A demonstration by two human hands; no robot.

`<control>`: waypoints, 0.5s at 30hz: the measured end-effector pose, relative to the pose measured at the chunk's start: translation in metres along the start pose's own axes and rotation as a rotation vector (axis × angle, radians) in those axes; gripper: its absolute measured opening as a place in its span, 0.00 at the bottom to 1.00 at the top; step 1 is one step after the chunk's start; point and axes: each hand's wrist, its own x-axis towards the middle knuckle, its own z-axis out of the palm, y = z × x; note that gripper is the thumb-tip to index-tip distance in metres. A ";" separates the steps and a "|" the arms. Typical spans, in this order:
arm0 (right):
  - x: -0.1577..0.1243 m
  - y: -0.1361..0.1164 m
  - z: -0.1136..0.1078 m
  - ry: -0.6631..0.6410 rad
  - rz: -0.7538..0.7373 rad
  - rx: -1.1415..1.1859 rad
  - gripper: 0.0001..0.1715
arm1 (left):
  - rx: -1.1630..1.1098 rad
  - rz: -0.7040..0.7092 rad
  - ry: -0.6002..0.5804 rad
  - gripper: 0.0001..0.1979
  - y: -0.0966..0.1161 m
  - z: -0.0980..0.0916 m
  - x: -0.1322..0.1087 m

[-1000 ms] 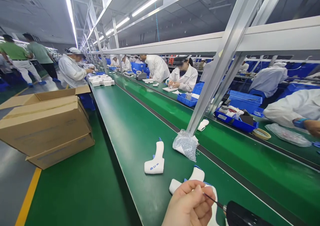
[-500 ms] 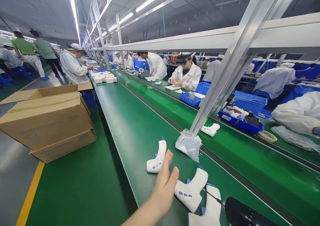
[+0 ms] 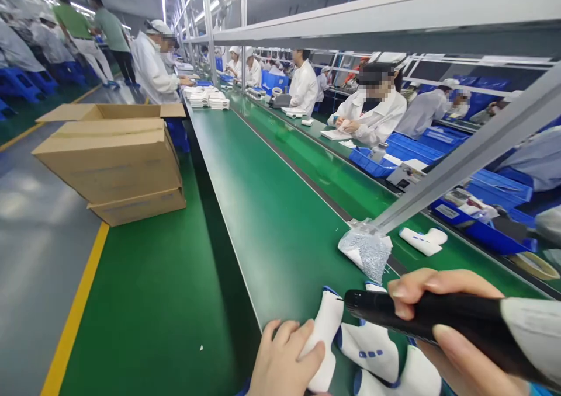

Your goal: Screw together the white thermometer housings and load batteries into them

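In my right hand (image 3: 468, 361) is a black electric screwdriver (image 3: 458, 313), held level with its tip pointing left. The tip is at the blue-edged end of a white pistol-shaped plastic housing (image 3: 329, 314); whether it touches is unclear. My left hand (image 3: 287, 358) has its fingers curled over this housing's lower part and holds it on the green bench. Beside it lies a similar housing with blue buttons (image 3: 372, 352), and another white housing (image 3: 421, 372) sits closer to me. One more, behind the screwdriver, is mostly hidden.
A clear bag of small screws (image 3: 368, 250) leans at a slanted metal post (image 3: 460, 156). Beyond the post lies another housing (image 3: 423, 241). Cardboard boxes (image 3: 114, 156) stand left of the bench (image 3: 263, 209). Workers in white coats and blue bins (image 3: 460, 221) line the far side.
My left hand has moved down from its raised, spread pose onto a housing. The screwdriver has swung left and up, and my right hand has come into view. The view has shifted.
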 end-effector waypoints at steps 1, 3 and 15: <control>0.002 0.010 -0.001 -0.069 -0.014 0.009 0.12 | -0.010 -0.016 0.004 0.23 0.000 0.002 -0.001; 0.005 0.027 -0.004 -0.159 -0.032 0.021 0.10 | -0.036 -0.045 0.021 0.23 0.001 0.006 -0.002; 0.016 0.045 0.002 -0.199 0.006 0.012 0.11 | -0.275 -0.242 0.009 0.13 0.008 0.013 0.003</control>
